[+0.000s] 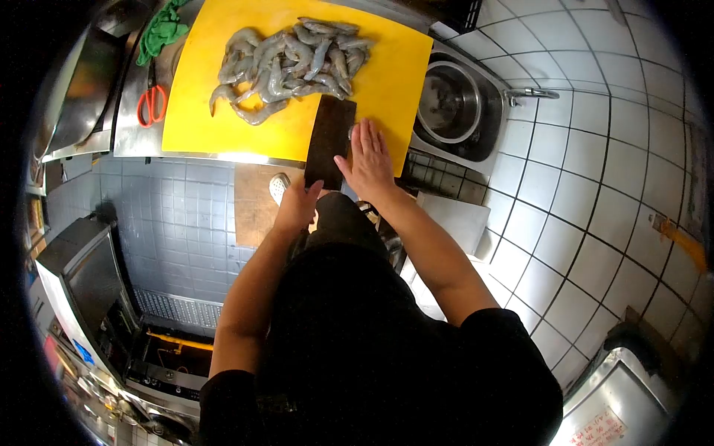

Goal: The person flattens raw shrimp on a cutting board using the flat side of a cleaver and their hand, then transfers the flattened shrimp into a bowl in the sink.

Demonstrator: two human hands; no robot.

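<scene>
Shrimp point(275, 78), whole and unpeeled, lay in a loose heap over the far middle of a yellow cutting board point(223, 141), and that left bare surface on the near side, presumably so there was room for the hands. A broad, dark rectangular slab point(331, 137), perhaps a cleaver blade, sat right of centre, its far end beside the lowest shrimp and its near end jutting past the board's front edge. That overhang probably gave the left hand point(296, 208) something to take hold of: its thumb met the near corner and its fingers seemed curled round the end, though their tips were hidden. The right hand point(368, 163) was unclenched, palm down, fingers stretched toward the far side and thumb reaching over the slab's right edge, as if to steady it; whether anything small sat under that palm, I cannot tell. Red-handled scissors point(154, 91) and a crumpled green cloth point(160, 33) lay on the metal tabletop point(128, 119) left of the board, out of the way yet within reach. On the right, a round metal bowl point(446, 111) stood in the sink point(483, 145) beneath the tap point(532, 94), where water could probably be run without wetting the board.
</scene>
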